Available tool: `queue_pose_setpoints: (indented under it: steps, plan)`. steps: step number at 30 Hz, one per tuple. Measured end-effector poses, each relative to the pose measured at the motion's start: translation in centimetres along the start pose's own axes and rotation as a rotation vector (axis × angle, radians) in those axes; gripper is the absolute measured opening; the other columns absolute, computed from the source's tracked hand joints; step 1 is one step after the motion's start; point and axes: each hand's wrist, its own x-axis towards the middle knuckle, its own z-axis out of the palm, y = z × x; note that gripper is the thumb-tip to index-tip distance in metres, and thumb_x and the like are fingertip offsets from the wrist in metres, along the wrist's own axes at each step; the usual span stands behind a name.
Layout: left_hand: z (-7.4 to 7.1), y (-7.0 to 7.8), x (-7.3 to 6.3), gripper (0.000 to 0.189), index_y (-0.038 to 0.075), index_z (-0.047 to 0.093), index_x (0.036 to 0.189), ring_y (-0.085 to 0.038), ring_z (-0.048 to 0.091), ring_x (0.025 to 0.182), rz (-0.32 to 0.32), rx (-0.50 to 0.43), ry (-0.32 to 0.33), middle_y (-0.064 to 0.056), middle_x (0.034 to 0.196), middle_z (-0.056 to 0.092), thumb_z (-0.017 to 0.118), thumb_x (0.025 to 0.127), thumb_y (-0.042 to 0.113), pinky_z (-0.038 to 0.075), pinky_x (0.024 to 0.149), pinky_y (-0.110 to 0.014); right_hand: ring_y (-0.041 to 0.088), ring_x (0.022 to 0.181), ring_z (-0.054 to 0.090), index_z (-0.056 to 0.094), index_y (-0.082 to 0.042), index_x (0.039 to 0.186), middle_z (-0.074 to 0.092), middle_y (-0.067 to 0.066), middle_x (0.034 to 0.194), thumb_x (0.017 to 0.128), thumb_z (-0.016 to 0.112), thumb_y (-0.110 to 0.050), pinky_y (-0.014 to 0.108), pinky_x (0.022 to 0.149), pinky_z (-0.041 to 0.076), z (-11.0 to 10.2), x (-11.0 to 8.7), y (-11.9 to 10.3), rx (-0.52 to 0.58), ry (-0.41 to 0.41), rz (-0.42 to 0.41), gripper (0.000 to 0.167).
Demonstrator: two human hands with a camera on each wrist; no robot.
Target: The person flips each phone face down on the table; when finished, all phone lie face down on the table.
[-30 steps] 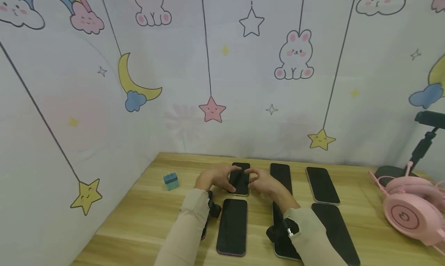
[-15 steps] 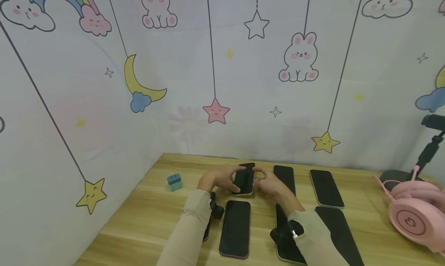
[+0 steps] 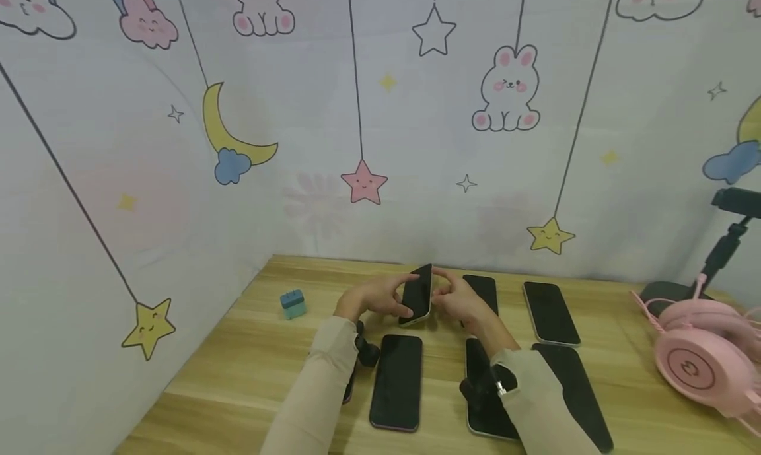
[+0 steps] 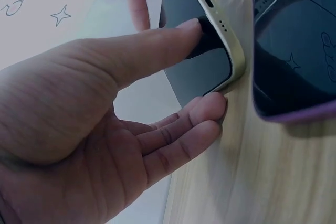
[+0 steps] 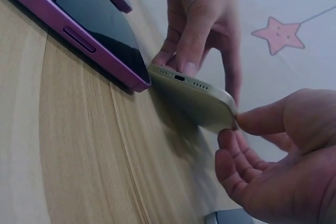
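Observation:
A smartphone (image 3: pixel 419 293) with a pale gold edge is held tilted near the back of the table, its right side raised. My left hand (image 3: pixel 380 296) grips its left side. In the left wrist view the left thumb lies on the dark screen (image 4: pixel 202 69) and fingertips are at the lower edge. My right hand (image 3: pixel 465 303) pinches the raised right edge; the right wrist view shows the thumb and fingers at a corner and the phone's pale back (image 5: pixel 197 103). A purple-edged smartphone (image 3: pixel 396 382) lies in front of the held one.
Several more phones lie on the wooden table (image 3: pixel 238 382), including one at the right back (image 3: pixel 551 313). A small teal block-like object (image 3: pixel 292 304) sits at the left. Pink headphones (image 3: pixel 692 362) and a black stand (image 3: pixel 722 250) are at the right. A patterned sheet (image 3: pixel 416 125) hangs behind.
The gold-edged phone lay flat between my hands one second ago. Both hands have taken hold of it, and its right side has been lifted and tilted up.

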Motion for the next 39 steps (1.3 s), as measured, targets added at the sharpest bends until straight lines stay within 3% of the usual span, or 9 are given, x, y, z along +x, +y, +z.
queue_pose_setpoints:
  steps: [10, 16, 21, 30, 39]
  plan:
    - [0.1, -0.4, 0.4, 0.076, 0.018, 0.027, 0.159, -0.013, 0.042, 0.054, 0.033, -0.043, -0.005, -0.005, 0.065, 0.055, 0.069, 0.096, 0.018, 0.033, 0.051, -0.026, 0.022, 0.087, 0.054, 0.028, -0.003, 0.156, 0.058, 0.017, 0.112, 0.099, 0.052, 0.003, 0.035, 0.074, 0.047, 0.1, 0.1, -0.1, 0.009, 0.028, -0.022, 0.062]
    - [-0.4, -0.3, 0.1, 0.073, 0.018, 0.026, 0.16, -0.018, 0.049, 0.06, 0.042, -0.053, 0.002, -0.015, 0.073, 0.063, 0.066, 0.099, 0.018, 0.036, 0.054, -0.027, 0.028, 0.1, 0.055, 0.032, 0.007, 0.152, 0.054, 0.022, 0.121, 0.099, 0.049, 0.004, 0.039, 0.081, 0.049, 0.3, 0.3, -0.5, -0.013, -0.021, -0.062, 0.055]
    - [-0.2, 0.3, 0.4, 0.073, 0.02, 0.024, 0.16, -0.024, 0.056, 0.073, 0.059, -0.101, -0.022, -0.017, 0.086, 0.068, 0.064, 0.1, 0.024, 0.039, 0.062, -0.029, 0.034, 0.112, 0.054, 0.032, 0.005, 0.153, 0.05, 0.028, 0.132, 0.1, 0.049, 0.003, 0.044, 0.087, 0.049, -0.2, 0.0, -0.4, -0.036, -0.026, -0.065, 0.055]
    - [-0.2, 0.6, 0.5, 0.07, 0.021, 0.022, 0.161, -0.032, 0.067, 0.094, 0.072, -0.114, -0.007, -0.019, 0.104, 0.069, 0.059, 0.102, 0.033, 0.052, 0.083, -0.04, 0.032, 0.11, 0.057, 0.031, -0.002, 0.155, 0.052, 0.026, 0.132, 0.103, 0.051, -0.004, 0.045, 0.087, 0.048, -0.3, -0.1, -0.2, -0.043, -0.054, -0.063, 0.057]
    - [-0.5, 1.0, 0.2, 0.067, 0.019, 0.023, 0.16, -0.031, 0.068, 0.101, 0.069, -0.127, 0.012, -0.02, 0.118, 0.067, 0.055, 0.104, 0.036, 0.05, 0.095, -0.048, 0.038, 0.108, 0.061, 0.028, -0.008, 0.158, 0.059, 0.023, 0.127, 0.104, 0.053, -0.01, 0.047, 0.087, 0.05, -0.2, 0.0, -0.3, -0.014, -0.09, -0.051, 0.06]
